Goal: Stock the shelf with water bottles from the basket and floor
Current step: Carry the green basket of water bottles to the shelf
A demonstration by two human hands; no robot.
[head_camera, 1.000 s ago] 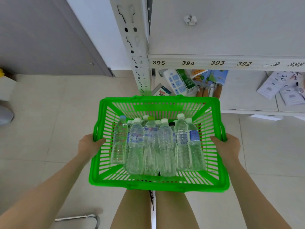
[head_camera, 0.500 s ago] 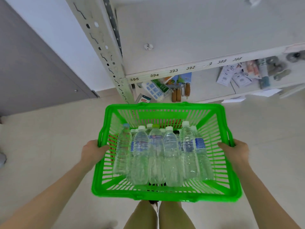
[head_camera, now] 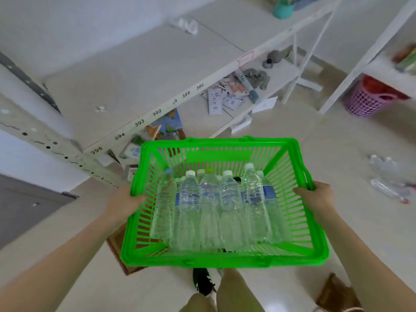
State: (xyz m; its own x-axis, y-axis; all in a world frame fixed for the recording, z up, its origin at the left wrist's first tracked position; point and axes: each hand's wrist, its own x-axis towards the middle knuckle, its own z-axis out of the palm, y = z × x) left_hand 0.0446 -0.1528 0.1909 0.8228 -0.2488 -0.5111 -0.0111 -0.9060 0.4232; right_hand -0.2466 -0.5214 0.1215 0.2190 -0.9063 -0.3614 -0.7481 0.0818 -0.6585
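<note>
In the head view, the left hand [head_camera: 126, 204] is wrapping its fingers over the left rim of the green basket [head_camera: 225, 258], and the right hand [head_camera: 315, 199] is clamping onto the right rim near the far corner, so both hands are carrying the basket above the floor [head_camera: 315, 140]. Inside, the water bottles [head_camera: 220, 208] are lying side by side, packed touching one another, caps pointing at the basket's far wall and bases sitting against its near edge. Just beyond the basket's far left corner, the white shelf [head_camera: 144, 70] is running diagonally, its front edge showing numbered labels. More loose bottles [head_camera: 387, 176] are lying blurred on the floor, well apart from the basket's right side. A pink basket [head_camera: 367, 100] is sitting by the further rack.
</note>
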